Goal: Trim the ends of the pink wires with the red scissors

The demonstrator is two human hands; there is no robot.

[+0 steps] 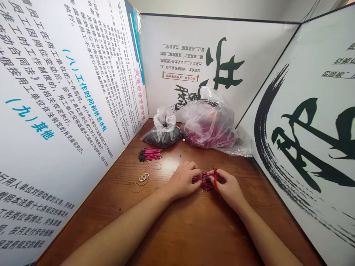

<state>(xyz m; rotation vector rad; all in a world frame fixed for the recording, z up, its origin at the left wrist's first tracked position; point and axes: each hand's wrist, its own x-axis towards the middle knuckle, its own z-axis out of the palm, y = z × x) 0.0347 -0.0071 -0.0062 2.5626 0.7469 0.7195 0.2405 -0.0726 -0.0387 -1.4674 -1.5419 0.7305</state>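
Observation:
A loose bundle of thin pink sticks (205,180), some with black parts, lies on the table between my hands. My left hand (186,180) is closed over the left end of the bundle, its fingers curled and partly hiding it. At the right end, my right hand (226,186) pinches with thumb and forefinger. A red strip (216,181) loops by those fingertips; whether it goes round a finger or the sticks I cannot tell. A dark tip pokes up beside it. Farther left sits a neat row of pink sticks with black ends (150,154).
Several rubber bands (143,177) lie left of my hands. Behind stand a clear bag of small black pieces (162,136) and a larger clear bag of pink sticks (212,135). Printed white panels (191,29) wall in the wooden table (177,229) on the left, back and right.

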